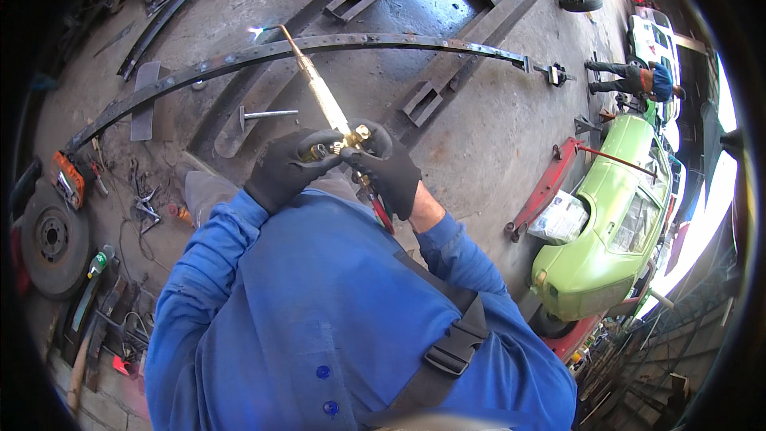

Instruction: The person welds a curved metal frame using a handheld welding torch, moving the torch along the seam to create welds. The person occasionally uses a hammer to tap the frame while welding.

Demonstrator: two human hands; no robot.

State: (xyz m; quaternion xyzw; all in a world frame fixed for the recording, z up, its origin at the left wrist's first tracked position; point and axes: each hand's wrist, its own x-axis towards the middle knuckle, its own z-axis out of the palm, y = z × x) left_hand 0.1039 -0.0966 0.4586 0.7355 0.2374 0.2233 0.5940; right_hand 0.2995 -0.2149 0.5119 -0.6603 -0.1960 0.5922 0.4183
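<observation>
A brass cutting or welding torch [327, 100] points up and left, a small bluish-white flame [257, 32] at its bent tip. My left hand [283, 166], in a black glove, has its fingers closed at the torch's valve end, on or around a brass knob. My right hand [391, 172], also gloved, grips the torch handle and valve body, with a red hose running down below it. Behind the torch tip a long curved steel bar [199, 70] with holes stretches across the view. A hammer-like tool [267, 114] lies on the concrete just beyond my left hand.
Steel channel beams [435, 72] lie ahead. At left are a wheel [44, 231], an orange tool [68, 175] and scattered hand tools. At right stand a green car [598, 223] and a red floor jack [542, 183]; a person [638, 80] in blue stands farther off by white vehicles.
</observation>
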